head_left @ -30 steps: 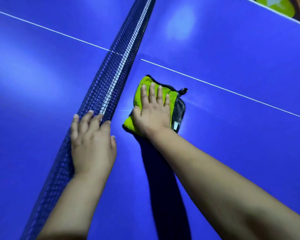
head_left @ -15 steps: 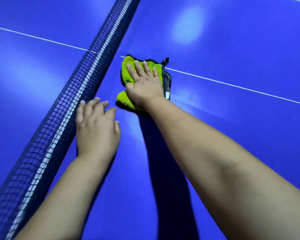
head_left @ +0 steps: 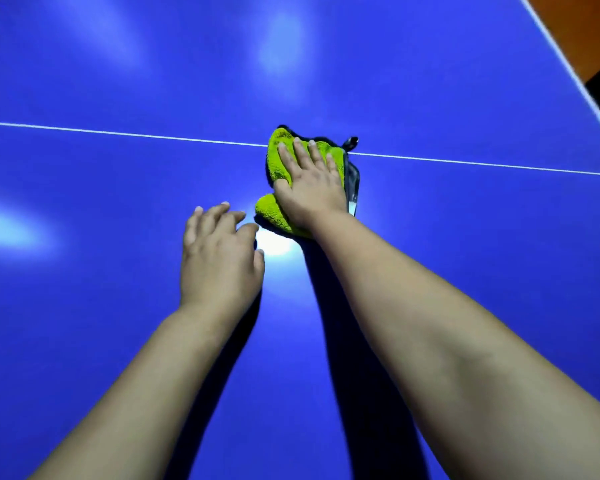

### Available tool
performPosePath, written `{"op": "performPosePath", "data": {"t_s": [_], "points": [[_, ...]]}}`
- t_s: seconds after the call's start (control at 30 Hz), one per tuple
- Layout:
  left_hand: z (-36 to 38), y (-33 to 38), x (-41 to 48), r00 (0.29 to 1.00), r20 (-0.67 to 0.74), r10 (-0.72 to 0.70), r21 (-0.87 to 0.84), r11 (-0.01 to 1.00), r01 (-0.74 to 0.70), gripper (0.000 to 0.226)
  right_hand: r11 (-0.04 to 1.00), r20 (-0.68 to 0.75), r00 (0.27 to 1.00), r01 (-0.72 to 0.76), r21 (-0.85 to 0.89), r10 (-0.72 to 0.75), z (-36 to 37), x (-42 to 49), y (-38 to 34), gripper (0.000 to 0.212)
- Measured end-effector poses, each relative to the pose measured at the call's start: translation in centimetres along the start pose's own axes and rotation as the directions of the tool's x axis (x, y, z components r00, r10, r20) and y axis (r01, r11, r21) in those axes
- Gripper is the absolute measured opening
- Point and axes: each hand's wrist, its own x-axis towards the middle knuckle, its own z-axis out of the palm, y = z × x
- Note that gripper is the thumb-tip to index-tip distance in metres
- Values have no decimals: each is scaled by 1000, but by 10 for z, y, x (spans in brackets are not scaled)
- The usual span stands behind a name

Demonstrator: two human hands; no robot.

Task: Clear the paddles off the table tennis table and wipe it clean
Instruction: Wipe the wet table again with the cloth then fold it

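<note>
Both of my hands are out over the blue table tennis table [head_left: 118, 323], palms down. My right hand [head_left: 310, 187] lies flat on a lime-green cloth [head_left: 271, 214], its fingers [head_left: 300, 155] straight and a little spread, pressing the cloth to the surface rather than gripping it. The cloth is bunched under my palm and sits right on the white centre line [head_left: 118, 134], which disappears beneath its far edge. A dark trim with a small loop [head_left: 352, 142] sticks out at its far right corner. My left hand [head_left: 219, 258] is just beside the cloth, nearer to me, fingers loosely extended and slightly apart, holding nothing. I cannot tell whether it touches the tabletop or floats just above it. A bright glare [head_left: 274, 245] shines on the surface between my hands. The table's white edge line [head_left: 568, 71] runs along the far right, with an orange floor [head_left: 586, 29] beyond it.
</note>
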Motion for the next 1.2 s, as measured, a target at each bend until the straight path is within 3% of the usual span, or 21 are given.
{"op": "performPosePath", "data": {"t_s": [0.23, 0.4, 0.53, 0.7, 0.8, 1.0, 1.2], "points": [[49, 156, 17, 994, 27, 103, -95, 991, -100, 22, 988, -38, 987, -154, 24, 155, -23, -31, 187, 63], [56, 194, 7, 987, 34, 158, -145, 978, -151, 24, 955, -66, 953, -294, 49, 297, -33, -59, 266, 62], [43, 165, -13, 992, 52, 113, -171, 980, -103, 23, 883, -64, 881, -468, 35, 469, -35, -86, 275, 60], [21, 91, -44, 998, 63, -21, -157, 987, 31, 20, 801, -47, 800, -598, 3, 598, -25, -114, 206, 63], [8, 54, -66, 994, 75, -84, -160, 983, 95, 21, 849, -44, 849, -527, -20, 526, -12, -114, 136, 65], [-23, -18, -111, 983, 19, -184, -148, 972, 185, 28, 971, -3, 973, -231, -56, 231, 12, -113, -18, 70], [-52, -55, -149, 939, 55, -338, -114, 933, 342, 27, 992, 99, 991, 100, -79, -92, 29, -158, -102, 73]]}}
